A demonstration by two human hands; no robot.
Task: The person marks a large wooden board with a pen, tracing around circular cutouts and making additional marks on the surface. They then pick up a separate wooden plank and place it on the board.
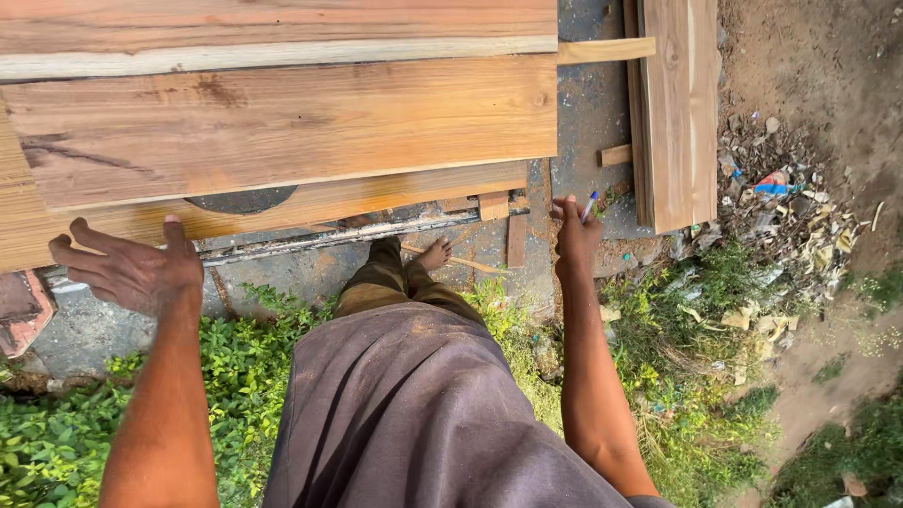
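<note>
Several long wooden planks (pixel 282 122) lie side by side across the top of the head view, their ends at the right. My left hand (pixel 127 268) hovers with fingers spread just below the near edge of the lowest plank (pixel 310 202), holding nothing. My right hand (pixel 576 235) is shut on a blue and white pen (pixel 590 203), beyond the planks' right ends, over the concrete. My bare foot (pixel 435 252) stands on the ground under the planks' edge.
A metal rail (pixel 339 240) runs below the planks. More boards (pixel 677 103) lie lengthwise at the right, with small offcuts (pixel 515 240) nearby. Green weeds (pixel 235 367) grow at my feet; litter and dry leaves (pixel 790 216) cover the dirt to the right.
</note>
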